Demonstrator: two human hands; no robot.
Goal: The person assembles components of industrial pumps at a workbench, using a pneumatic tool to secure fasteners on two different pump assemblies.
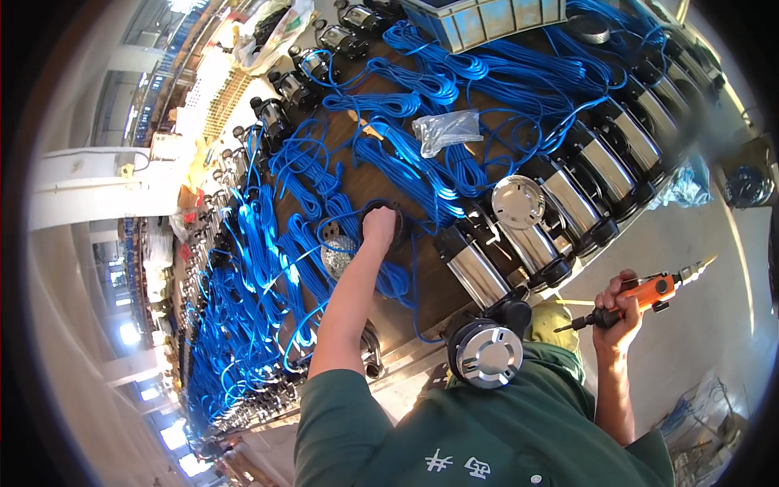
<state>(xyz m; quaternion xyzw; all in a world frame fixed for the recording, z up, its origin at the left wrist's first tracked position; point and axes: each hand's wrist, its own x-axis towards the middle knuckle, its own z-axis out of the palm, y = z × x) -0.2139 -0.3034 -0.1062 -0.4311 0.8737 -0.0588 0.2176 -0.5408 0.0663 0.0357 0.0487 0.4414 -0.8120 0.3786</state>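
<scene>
My left hand (379, 226) reaches down into a dark round dish (397, 221) on the bench, its fingers curled together; what they pinch is hidden. A perforated silver strainer (336, 258) lies beside my left forearm. In my right hand (618, 316), an orange power screwdriver (653, 292) is gripped, held off to the right over the floor. Close to my chest stands a pump (462, 345) with a slotted silver disc (490, 357) on its end. Another slotted disc (518, 202) rests on the row of pumps.
Coiled blue cables (406, 166) spread over the brown bench (442, 292). Steel pumps (584, 199) line its right edge, and more black-ended pumps (272, 118) line the left. A grey crate (487, 24) stands at the far end. A clear plastic bag (448, 131) lies among the cables.
</scene>
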